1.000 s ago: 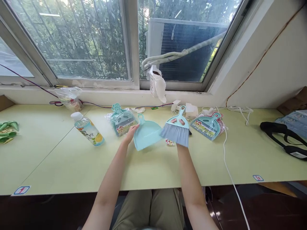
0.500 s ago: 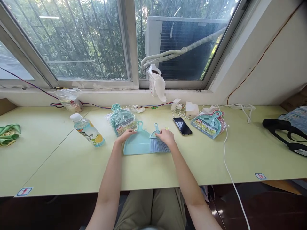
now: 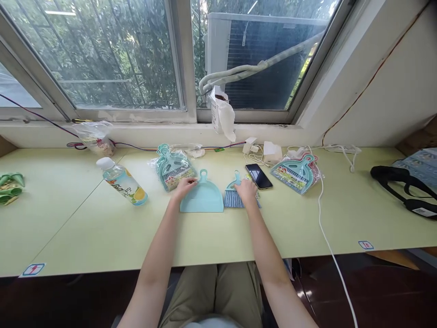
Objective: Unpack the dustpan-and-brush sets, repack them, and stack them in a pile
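A light-blue dustpan [image 3: 205,200] lies flat on the table, its looped handle pointing toward the window. My left hand [image 3: 184,187] is closed on its upper left edge. To the right of the dustpan, separated by a narrow gap, is a small hand brush [image 3: 233,199] with a light-blue handle and blue-grey bristles. My right hand [image 3: 247,190] grips the brush from its right side and covers part of the head. Just beyond that hand, the edge of a printed card [image 3: 257,194] peeks out.
Bagged dustpan sets lie at left [image 3: 174,168] and right [image 3: 295,172]. A drink bottle [image 3: 123,182] leans at left. A phone [image 3: 259,176], chargers [image 3: 272,153] and a white cable [image 3: 321,214] lie to the right. A black strap [image 3: 392,182] sits far right.
The brush has moved right, off the dustpan's front right part, and now lies beside it with my right hand. The dustpan and my left hand have shifted slightly right in view.
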`<action>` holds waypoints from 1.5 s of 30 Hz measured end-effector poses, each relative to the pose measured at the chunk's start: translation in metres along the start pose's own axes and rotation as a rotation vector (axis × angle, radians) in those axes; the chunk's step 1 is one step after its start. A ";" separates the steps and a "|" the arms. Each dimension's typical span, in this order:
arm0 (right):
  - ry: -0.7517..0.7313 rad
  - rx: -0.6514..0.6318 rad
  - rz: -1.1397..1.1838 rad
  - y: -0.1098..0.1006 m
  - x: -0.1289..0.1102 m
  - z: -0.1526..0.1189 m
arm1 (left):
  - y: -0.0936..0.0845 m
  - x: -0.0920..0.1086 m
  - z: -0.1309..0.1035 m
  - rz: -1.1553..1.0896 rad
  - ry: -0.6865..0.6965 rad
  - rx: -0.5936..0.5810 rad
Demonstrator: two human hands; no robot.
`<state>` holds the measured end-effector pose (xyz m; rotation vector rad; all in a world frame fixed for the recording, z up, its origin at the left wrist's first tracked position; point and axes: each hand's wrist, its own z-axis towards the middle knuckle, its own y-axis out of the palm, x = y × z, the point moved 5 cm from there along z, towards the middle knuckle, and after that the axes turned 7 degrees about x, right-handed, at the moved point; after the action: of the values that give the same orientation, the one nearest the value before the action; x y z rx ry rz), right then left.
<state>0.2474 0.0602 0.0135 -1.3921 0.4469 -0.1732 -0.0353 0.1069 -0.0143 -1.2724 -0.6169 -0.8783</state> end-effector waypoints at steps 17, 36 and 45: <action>-0.071 0.057 0.024 0.001 -0.011 -0.007 | 0.004 0.006 -0.004 0.029 0.061 0.006; -0.092 0.184 0.024 -0.006 -0.011 -0.010 | 0.005 0.020 -0.008 0.092 0.105 0.066; -0.089 0.296 0.236 -0.018 -0.015 -0.012 | -0.033 0.034 -0.019 0.024 0.036 0.562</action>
<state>0.2312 0.0516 0.0326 -1.0440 0.4866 0.0160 -0.0456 0.0788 0.0270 -0.7532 -0.7533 -0.6425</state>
